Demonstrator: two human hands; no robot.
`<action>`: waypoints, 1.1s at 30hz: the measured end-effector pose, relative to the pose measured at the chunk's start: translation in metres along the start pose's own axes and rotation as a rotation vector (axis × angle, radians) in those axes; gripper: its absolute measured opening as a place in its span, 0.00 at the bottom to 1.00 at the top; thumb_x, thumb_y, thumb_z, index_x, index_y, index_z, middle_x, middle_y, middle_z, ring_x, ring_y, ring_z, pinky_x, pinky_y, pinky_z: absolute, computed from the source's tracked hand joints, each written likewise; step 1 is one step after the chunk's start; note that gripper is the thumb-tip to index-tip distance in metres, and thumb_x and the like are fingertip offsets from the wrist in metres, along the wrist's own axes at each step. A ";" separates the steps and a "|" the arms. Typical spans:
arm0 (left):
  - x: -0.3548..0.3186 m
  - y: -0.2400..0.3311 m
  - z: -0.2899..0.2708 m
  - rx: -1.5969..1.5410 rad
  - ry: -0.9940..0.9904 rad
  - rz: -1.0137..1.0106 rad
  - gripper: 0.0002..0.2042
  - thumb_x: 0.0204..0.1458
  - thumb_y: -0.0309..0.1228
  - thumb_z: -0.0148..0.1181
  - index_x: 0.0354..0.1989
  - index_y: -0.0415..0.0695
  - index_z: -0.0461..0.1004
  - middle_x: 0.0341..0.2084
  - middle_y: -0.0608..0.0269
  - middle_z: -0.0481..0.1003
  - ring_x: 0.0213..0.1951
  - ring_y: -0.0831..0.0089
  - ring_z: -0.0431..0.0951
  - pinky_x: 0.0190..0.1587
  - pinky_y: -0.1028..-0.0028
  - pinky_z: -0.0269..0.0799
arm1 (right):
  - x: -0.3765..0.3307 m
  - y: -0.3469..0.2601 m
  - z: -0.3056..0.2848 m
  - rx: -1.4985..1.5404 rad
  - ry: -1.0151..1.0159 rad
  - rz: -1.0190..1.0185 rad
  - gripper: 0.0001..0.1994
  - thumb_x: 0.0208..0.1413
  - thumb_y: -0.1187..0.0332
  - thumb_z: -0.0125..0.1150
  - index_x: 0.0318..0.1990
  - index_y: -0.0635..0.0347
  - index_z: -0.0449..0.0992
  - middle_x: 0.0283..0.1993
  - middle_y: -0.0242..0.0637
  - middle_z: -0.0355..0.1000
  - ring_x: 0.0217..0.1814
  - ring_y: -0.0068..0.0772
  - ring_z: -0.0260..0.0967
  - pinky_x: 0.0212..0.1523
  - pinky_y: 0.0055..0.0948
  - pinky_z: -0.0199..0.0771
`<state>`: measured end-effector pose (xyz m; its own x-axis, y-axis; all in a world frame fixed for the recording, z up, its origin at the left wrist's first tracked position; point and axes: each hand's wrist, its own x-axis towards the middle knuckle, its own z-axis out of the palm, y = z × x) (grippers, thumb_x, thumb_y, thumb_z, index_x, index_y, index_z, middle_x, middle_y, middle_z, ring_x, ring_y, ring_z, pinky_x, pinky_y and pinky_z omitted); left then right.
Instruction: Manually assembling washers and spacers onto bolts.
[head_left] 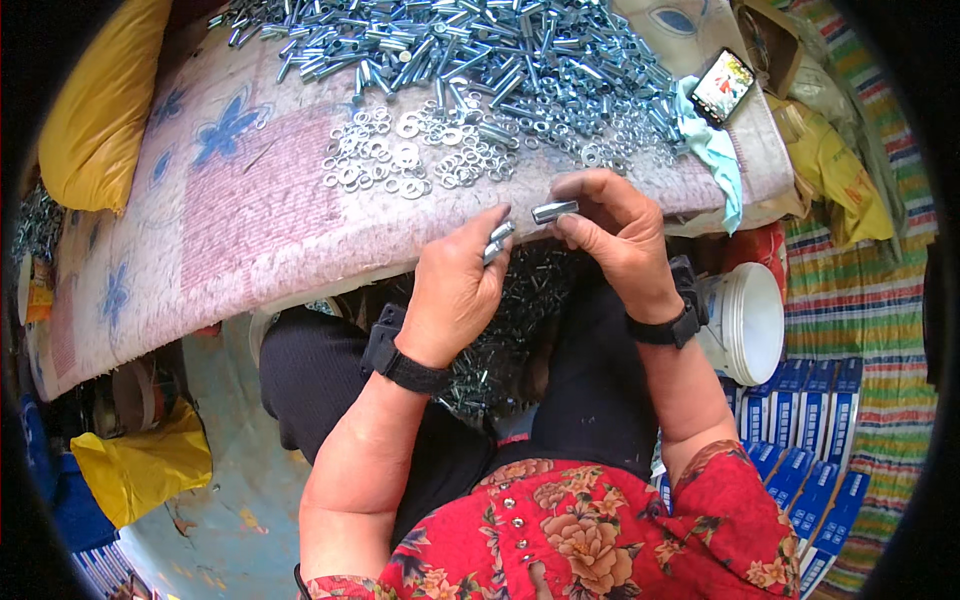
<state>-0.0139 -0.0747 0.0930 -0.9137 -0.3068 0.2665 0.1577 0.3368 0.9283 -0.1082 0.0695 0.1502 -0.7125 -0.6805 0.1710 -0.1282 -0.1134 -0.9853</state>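
Both my hands are raised over the near edge of a padded table point(260, 225). A shiny metal sleeve point(556, 211) lies level between the thumb and fingers of my right hand point(630, 240), its end pointing toward the left hand. My left hand point(455, 290) is closed around short metal sleeves point(498, 240), whose ends stick out past the thumb and fingers. A small gap separates the two hands. Just beyond them lie loose washers point(405, 155) and small nuts point(560, 138). Farther back is a big heap of metal sleeves and bolts point(450, 45).
A phone point(722, 87) and a pale blue cloth point(712, 150) lie at the table's right. Dark metal parts point(490, 370) fill the space between my knees. A white bucket point(755, 325) and blue boxes point(800, 400) are at right; a yellow sack point(100, 110) is at left.
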 end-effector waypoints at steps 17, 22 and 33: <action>-0.011 0.013 -0.002 0.141 -0.088 0.095 0.29 0.37 0.16 0.44 0.54 0.38 0.59 0.40 0.42 0.68 0.44 0.50 0.69 0.48 0.67 0.63 | -0.006 -0.003 0.002 -0.620 -0.194 -0.197 0.07 0.40 0.76 0.63 0.29 0.64 0.72 0.23 0.37 0.67 0.22 0.28 0.65 0.24 0.23 0.64; -0.017 0.015 0.004 0.046 -0.068 0.086 0.29 0.35 0.16 0.44 0.55 0.38 0.59 0.37 0.45 0.67 0.41 0.52 0.69 0.48 0.68 0.62 | -0.010 0.018 0.021 -0.524 -0.191 -0.274 0.07 0.41 0.76 0.62 0.29 0.63 0.72 0.23 0.37 0.69 0.23 0.30 0.68 0.25 0.25 0.66; -0.023 0.007 -0.022 -0.138 -0.008 -0.135 0.12 0.55 0.31 0.48 0.43 0.37 0.69 0.24 0.68 0.69 0.19 0.85 0.64 0.20 0.85 0.58 | 0.017 0.017 0.038 -0.165 -0.113 0.121 0.05 0.49 0.72 0.59 0.29 0.65 0.72 0.21 0.25 0.67 0.23 0.10 0.60 0.21 0.15 0.61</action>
<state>0.0169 -0.0849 0.0986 -0.9328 -0.3338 0.1358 0.0829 0.1679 0.9823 -0.0963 0.0279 0.1359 -0.6487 -0.7600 0.0407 -0.1643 0.0877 -0.9825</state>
